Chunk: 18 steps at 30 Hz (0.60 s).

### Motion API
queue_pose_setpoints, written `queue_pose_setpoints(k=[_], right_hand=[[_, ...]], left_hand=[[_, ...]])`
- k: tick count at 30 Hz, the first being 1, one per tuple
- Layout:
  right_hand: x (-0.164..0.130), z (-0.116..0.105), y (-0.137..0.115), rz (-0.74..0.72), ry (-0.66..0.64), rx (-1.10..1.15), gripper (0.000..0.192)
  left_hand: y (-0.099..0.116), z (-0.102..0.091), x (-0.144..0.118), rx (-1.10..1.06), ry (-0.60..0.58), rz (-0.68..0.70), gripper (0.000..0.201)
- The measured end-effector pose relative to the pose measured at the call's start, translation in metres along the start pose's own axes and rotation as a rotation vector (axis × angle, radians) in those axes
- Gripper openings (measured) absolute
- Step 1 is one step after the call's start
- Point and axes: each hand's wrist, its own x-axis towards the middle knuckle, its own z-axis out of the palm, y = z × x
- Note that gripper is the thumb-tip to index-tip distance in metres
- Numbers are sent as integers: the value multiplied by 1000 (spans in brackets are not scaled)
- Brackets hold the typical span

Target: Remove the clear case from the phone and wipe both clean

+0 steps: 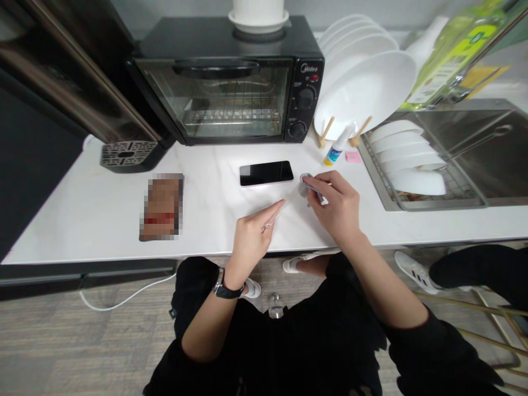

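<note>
Head view, down onto a white counter (103, 220). Left hand (252, 237) at the near counter edge, fingers curled shut, thumb and forefinger pinching the near end of a thin clear strip (284, 202). Right hand (336, 206) just beyond, fingers closed round a small grey object (306, 184), seemingly a folded cloth or a small roll; exact nature too small to tell. Strip stretched taut and slanting between the two hands, just above the counter, near end at the left fingertips, far end at the grey object. Black wristwatch (225, 289) on the left wrist.

Judged handling: strip very light, thin, limp and easily creased, possibly sticky on one face, hence hard to see against the white surface; best held by the extreme ends or edges, pinched lightly and kept under gentle tension, flat faces left untouched. Grey object light and soft, safe in a loose fingertip grasp.

Black phone (266, 172) face up and dark, flat on the counter just beyond the hands, apart from both. Small spray bottle (338, 147) upright to the right of the phone, pink block (353, 157) beside it. Toaster oven (231, 82) against the back wall, white pot (258, 14) on top. White plates (367, 88) standing in a wooden rack; further plates in the sink rack (408, 165). Blurred rectangular item (161, 207) lying at left. Another person's shoe (414, 270) at right on the floor.
</note>
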Motion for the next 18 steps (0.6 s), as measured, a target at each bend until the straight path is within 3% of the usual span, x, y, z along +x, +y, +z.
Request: queue_pose_setpoints(k=[5, 10, 14, 18], right_hand=[[-20, 3, -42, -161, -36, 71, 35], [-34, 2, -74, -255, -91, 112, 46], [-35, 3, -73, -249, -75, 124, 42], [-30, 2, -53, -153, -61, 91, 37]], left_hand=[[2, 0, 1, 16, 16, -18, 35], [2, -2, 0, -17, -13, -13, 51], [1, -2, 0, -18, -12, 0, 51], [0, -1, 0, -2, -4, 32, 43]])
